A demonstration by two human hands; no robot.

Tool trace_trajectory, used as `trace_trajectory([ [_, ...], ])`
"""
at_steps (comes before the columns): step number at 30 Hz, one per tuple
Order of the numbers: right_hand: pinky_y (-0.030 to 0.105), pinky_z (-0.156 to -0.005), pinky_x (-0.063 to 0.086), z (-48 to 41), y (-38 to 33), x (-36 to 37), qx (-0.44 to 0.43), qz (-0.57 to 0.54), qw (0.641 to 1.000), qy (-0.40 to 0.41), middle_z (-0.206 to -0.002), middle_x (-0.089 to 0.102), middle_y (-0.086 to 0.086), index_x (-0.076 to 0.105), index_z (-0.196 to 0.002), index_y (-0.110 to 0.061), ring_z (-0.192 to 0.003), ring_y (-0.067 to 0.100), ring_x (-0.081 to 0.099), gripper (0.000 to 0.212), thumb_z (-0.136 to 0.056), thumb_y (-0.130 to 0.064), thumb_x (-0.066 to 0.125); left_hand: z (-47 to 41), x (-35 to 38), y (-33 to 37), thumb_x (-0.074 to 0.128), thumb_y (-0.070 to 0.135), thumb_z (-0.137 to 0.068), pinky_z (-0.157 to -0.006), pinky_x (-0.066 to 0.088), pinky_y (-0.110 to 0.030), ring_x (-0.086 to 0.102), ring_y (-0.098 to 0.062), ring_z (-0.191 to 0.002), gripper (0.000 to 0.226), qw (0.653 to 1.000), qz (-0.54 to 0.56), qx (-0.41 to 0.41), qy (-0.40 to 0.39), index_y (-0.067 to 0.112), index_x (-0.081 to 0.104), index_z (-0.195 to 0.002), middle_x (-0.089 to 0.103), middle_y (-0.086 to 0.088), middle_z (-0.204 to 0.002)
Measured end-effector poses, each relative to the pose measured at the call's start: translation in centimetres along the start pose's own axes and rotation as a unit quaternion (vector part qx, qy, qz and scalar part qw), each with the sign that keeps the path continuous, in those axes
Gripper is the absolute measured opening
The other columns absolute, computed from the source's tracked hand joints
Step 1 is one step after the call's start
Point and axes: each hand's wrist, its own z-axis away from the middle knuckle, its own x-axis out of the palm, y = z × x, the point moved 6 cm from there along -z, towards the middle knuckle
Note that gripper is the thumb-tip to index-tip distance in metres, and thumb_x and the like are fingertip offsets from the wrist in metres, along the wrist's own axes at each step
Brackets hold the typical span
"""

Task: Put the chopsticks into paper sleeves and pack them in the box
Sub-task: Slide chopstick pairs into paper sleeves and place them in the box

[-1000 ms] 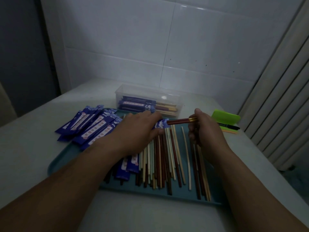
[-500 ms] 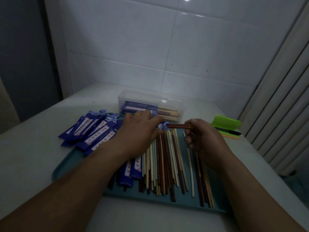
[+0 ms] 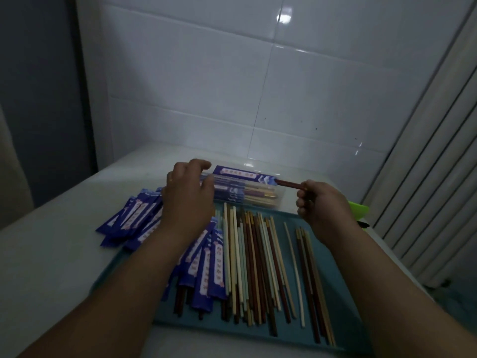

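1. Left hand (image 3: 188,200): fingers and thumb curled round the left end of a blue sleeve (image 3: 242,175), holding it. There is a ring (image 3: 170,180) on one finger.
2. Right hand (image 3: 322,205): fingertips pinch the bare end of the brown chopsticks (image 3: 289,183) that stick out of the sleeve's right end. The other fingers are curled in.
3. The sleeve lies roughly level between the two hands, just above the clear box (image 3: 280,198). Cannot tell whether it touches the rim.
4. The box sits on the tabletop (image 3: 51,254) at the far edge of the tray (image 3: 343,293). Several sleeved pairs are already stacked inside it, bare ends toward the right.
5. Loose chopsticks (image 3: 258,267) in white, tan and dark brown lie side by side across the middle of the tray, pointing away from the person. A few more lie apart to the right, under the right forearm.
6. Sleeved pairs (image 3: 206,270) lie on the tray's left part, dark tips poking out at the near end, partly under the left forearm.
7. Empty sleeves (image 3: 134,218) are fanned in a pile at the tray's far-left corner, spilling onto the tabletop.
8. A green thing (image 3: 360,211) sits right of the tray, mostly hidden behind the right hand.
9. A white tiled wall (image 3: 258,86) stands behind. The light is dim.
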Motion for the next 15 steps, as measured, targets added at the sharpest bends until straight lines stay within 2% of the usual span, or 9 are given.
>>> trace_trajectory([
  [5, 0.024, -0.043, 0.041, -4.0, -0.9, 3.6, 0.019, 0.068, 0.998, -0.001, -0.07, 0.059, 0.007, 0.06, -0.103, -0.008, -0.049, 0.014, 0.052, 0.011, -0.103, -0.015, 0.052, -0.1, 0.6, -0.3, 0.049, 0.024, -0.107, -0.104, 0.046, -0.053, 0.05, -0.022, -0.122, 0.023, 1.0, 0.028, -0.009, -0.001, 0.027, 0.058, -0.128, 0.052, -0.001, -0.129],
  [10, 0.022, -0.046, 0.038, -6.6, -1.1, 7.6, 0.055, 0.213, 0.975, -0.038, -0.073, 0.063, 0.009, 0.063, -0.101, -0.002, -0.052, 0.013, 0.051, 0.016, -0.104, -0.014, 0.053, -0.4, 0.4, -0.7, 0.047, 0.024, -0.107, -0.104, 0.047, -0.051, 0.05, -0.019, -0.122, 0.023, 0.999, 0.036, -0.015, 0.006, 0.028, 0.057, -0.128, 0.051, 0.001, -0.129],
  [13, 0.025, -0.05, 0.04, -8.1, -1.4, 8.7, 0.025, 0.354, 0.934, -0.033, -0.08, 0.068, 0.01, 0.065, -0.103, -0.001, -0.057, 0.014, 0.051, 0.019, -0.104, -0.019, 0.056, -0.4, 0.4, -0.7, 0.046, 0.025, -0.108, -0.102, 0.05, -0.05, 0.05, -0.018, -0.121, 0.023, 0.999, 0.033, -0.014, 0.004, 0.028, 0.057, -0.128, 0.051, 0.002, -0.129],
  [15, 0.033, -0.061, 0.05, -9.4, -1.8, 9.0, -0.018, 0.482, 0.875, -0.036, -0.095, 0.071, 0.013, 0.068, -0.107, -0.002, -0.068, 0.02, 0.056, 0.028, -0.102, -0.027, 0.057, -0.4, 0.5, -0.7, 0.046, 0.025, -0.107, -0.101, 0.051, -0.05, 0.051, -0.018, -0.12, 0.023, 0.999, 0.034, -0.011, 0.003, 0.029, 0.057, -0.128, 0.051, 0.002, -0.129],
])
